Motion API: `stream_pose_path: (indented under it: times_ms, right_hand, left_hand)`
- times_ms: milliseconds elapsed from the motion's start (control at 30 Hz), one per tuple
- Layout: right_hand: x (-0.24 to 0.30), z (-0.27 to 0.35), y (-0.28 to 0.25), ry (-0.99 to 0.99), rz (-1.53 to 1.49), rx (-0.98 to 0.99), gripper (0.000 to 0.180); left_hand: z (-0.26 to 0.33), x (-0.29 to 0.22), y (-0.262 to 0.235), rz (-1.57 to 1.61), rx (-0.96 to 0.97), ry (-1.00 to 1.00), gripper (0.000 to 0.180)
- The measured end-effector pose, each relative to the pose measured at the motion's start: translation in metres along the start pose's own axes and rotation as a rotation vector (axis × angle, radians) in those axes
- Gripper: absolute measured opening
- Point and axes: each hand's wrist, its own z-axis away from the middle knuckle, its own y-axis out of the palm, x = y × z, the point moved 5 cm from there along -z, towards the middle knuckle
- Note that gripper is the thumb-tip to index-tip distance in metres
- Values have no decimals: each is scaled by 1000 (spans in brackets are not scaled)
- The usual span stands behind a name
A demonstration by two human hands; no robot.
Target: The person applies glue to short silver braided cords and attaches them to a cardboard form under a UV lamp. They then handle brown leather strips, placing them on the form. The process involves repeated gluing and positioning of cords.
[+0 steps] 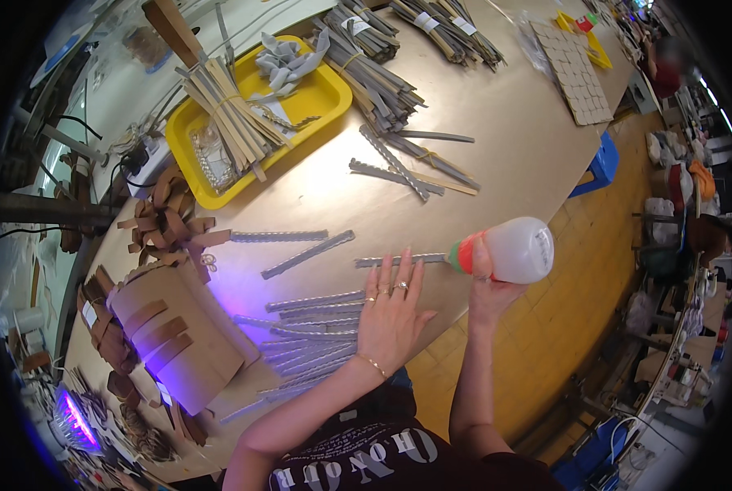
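My left hand (389, 321) lies with fingers stretched out, its fingertips on a grey strip (371, 263) with a twisted silvery edge. My right hand (490, 296) is wrapped round a white plastic squeeze bottle (526, 250) with a red and green top. The bottle is tilted on its side, its top pointing left at the strip's right end. Under and left of my left wrist are several similar grey strips (315, 334) in a loose row. Two more strips, one of them a slanted grey strip (308, 254), rest farther left.
A yellow tray (333, 106) of strip bundles stands at the back left. Grey strip bundles (378, 90) lie behind. Brown curled strips (165, 217) and a brown board (177, 335) are on the left, near a purple lamp (78, 417). A blue stool (599, 168) stands beyond the table's right edge.
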Motion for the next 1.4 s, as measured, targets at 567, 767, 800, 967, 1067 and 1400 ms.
stream_pose_path:
  times_ms: [567,767,800,967,1067,1400]
  right_hand:
    - [23,29,54,29,-157,160,29]
    - [30,44,85,59,-238,217,27]
    - [32,45,87,58,-243,211,27]
    - [38,47,88,-62,-130,193,30]
    - [28,39,70,-12,-83,114,34]
    - [-18,-11,-20,-96,72,-113,37]
  left_hand:
    - [29,68,-33,43,-61,-122,72]
    - [29,70,-34,-26,-45,-116,71]
    - [29,70,-34,-31,-35,-124,71]
    - [28,66,-33,-109,-28,-147,72]
    - [29,65,-35,-121,-46,-142,73]
    - [25,62,-52,-87,-46,-126,66]
